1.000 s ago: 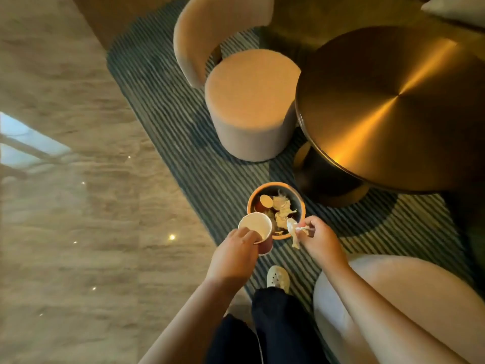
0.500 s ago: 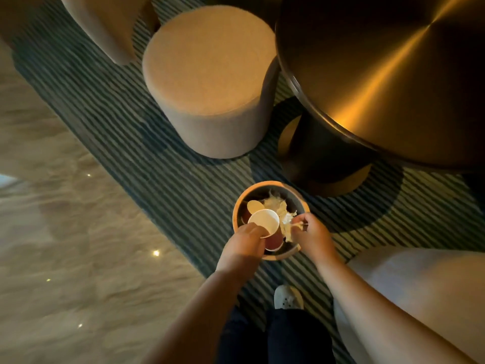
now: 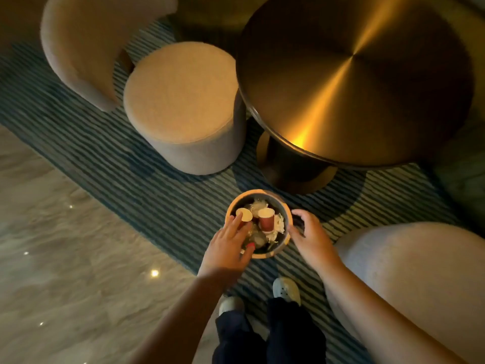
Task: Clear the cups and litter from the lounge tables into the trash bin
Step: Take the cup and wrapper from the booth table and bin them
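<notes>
A small round trash bin [image 3: 286, 212] with a tan rim stands on the striped carpet in front of my feet. Inside it a brown paper cup [image 3: 266, 220] lies on crumpled tissue litter [image 3: 278, 227], next to a second pale cup [image 3: 244, 215]. My left hand [image 3: 228, 245] hovers over the bin's left rim with fingers spread and empty. My right hand [image 3: 309, 233] is beside the bin's right rim, fingers apart, holding nothing. The round brass lounge table [image 3: 354, 74] stands behind the bin with a bare top.
A round beige stool [image 3: 181, 106] and a curved chair back [image 3: 78, 43] stand at the back left. Another pale upholstered seat [image 3: 409, 279] is close at my right. Polished stone floor [image 3: 65, 258] lies left of the striped carpet [image 3: 157, 179].
My left hand let go of the paper cup and my right hand let go of the tissue; both now lie in the bin. Both hands have opened and drawn back to the rim.
</notes>
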Tool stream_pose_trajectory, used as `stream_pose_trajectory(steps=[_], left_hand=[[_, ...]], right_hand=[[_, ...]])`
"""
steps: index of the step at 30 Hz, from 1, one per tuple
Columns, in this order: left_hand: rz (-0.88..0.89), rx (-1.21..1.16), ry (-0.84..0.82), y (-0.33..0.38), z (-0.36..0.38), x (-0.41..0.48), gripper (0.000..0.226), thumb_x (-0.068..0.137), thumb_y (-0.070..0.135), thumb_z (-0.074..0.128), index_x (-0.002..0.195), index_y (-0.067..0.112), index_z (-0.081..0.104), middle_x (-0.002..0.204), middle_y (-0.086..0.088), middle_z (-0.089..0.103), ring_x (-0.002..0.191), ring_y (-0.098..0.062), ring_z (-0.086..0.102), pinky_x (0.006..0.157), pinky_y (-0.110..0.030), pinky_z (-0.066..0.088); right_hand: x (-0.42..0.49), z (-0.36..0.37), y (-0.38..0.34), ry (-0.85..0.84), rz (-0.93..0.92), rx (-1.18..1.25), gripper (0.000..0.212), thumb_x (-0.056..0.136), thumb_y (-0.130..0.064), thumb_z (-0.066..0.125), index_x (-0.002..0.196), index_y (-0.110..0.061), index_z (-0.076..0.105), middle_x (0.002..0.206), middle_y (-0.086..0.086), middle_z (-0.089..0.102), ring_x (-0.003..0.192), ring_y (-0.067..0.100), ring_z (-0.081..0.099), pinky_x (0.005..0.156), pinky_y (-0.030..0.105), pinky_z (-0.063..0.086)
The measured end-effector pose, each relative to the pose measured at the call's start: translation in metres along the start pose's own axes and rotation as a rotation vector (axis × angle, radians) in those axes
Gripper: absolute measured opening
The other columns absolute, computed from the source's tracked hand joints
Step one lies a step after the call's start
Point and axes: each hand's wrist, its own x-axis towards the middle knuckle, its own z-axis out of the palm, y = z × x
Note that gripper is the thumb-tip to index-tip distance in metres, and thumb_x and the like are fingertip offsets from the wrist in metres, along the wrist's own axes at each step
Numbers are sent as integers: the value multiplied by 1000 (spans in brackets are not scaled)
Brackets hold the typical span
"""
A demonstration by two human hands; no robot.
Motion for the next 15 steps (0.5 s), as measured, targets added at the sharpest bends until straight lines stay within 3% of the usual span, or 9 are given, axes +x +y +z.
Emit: stream_pose_trajectory(steps=[3,7,9,12,15], left_hand=[[111,58,74,35,-75,-22,66,93,54,36,148,30,9,154,8,-9,136,-4,-15,112,-29,-1],[361,168,204,112,-182,-42,68,92,58,31,148,27,8,151,7,-14,140,-11,-13,115,-34,4],[530,235,321,163,-233,-56,69,91,58,29,148,24,12,152,4,-11,140,-13,-11,114,-38,9],[741,273,503,244,-295,-88,68,90,58,28,147,23,20,153,0,0,141,-17,2,111,-40,14],[857,314,595,317,-338,-131,68,90,63,22,147,27,17,156,-1,6,141,-16,7,110,-38,13]], right_hand=[[-48,-53,-55,133,-102,3,40,94,-30,54,131,-22,45,133,-4,45,123,7,40,93,19,32],[-122,-130,-125,340,-247,10,46,92,-30,56,135,-22,42,137,-8,42,124,1,35,101,19,31],[-163,-170,-153,445,-307,-25,50,92,-33,56,137,-22,40,141,-9,39,130,3,32,107,25,32],[-227,-235,-182,613,-371,-111,53,90,-37,56,139,-25,38,140,-13,36,131,0,28,105,15,25],[-292,-299,-200,771,-391,-200,57,90,-40,56,140,-23,36,144,-7,36,133,7,30,103,16,23]])
